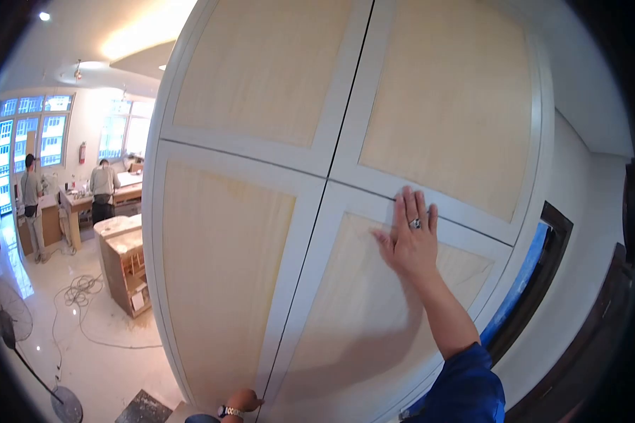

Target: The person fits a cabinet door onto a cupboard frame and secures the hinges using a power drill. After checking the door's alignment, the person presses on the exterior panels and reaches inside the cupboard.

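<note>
A tall cabinet with pale wood panels in light grey frames fills the middle of the view. Dark gaps part its four-way front into upper and lower doors. Flat against the top of the lower right door [374, 296] lies my right hand [413, 243], open, with a ring on one finger and its fingertips reaching the horizontal gap. Low down, my left hand [243, 400], with a watch [231, 411] at the wrist, is at the vertical gap beside the lower left door [226, 261]. Its fingers look curled; whatever they hold is hidden.
Two people [32, 197] [104, 189] stand by workbenches [74, 204] at the far left. An unfinished wooden cabinet [123, 261], coiled cable [83, 290] and a standing fan [67, 405] occupy the floor. A dark-framed opening [536, 282] is on the right.
</note>
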A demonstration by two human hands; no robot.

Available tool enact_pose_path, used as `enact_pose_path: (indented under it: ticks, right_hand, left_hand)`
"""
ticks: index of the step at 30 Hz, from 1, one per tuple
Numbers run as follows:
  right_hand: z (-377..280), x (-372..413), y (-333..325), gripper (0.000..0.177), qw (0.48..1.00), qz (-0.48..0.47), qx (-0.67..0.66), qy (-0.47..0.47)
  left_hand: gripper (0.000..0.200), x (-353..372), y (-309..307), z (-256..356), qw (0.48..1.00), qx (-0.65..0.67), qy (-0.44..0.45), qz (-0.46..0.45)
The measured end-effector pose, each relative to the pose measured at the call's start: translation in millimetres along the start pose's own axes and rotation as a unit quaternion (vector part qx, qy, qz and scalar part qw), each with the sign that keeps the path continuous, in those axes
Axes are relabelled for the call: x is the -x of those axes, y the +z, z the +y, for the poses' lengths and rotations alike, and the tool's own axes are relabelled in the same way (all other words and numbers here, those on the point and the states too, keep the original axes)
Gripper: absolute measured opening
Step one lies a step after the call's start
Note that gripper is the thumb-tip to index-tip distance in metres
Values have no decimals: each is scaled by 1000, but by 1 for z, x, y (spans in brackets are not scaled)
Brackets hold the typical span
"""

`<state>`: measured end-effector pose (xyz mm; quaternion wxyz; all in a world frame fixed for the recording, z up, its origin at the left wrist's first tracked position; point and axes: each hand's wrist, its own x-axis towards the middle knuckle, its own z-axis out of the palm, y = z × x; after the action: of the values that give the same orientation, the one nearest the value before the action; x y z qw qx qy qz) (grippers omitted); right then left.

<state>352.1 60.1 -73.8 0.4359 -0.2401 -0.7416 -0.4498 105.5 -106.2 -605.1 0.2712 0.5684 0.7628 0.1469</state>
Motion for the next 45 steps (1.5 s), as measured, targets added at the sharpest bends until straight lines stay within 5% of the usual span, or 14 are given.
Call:
enact_pose_path:
  ticks: [11, 26, 32, 45]
  right_hand:
    - [-2, 1, -4, 73, 1000, 21, -5, -9]
    - [-1, 1, -4, 73, 999, 33, -17, -17]
    - [3, 1, -5, 73, 999, 22, -16, -23]
    - [-3, -1, -5, 70, 1000, 6, -14, -2]
  left_hand:
    - [47, 7, -23, 18, 998, 48, -43, 12]
    - [45, 21, -18, 32, 996, 33, 11, 87]
    - [51, -18, 6, 7, 999, 45, -7, -15]
    - [47, -4, 6, 14, 998, 56, -19, -2]
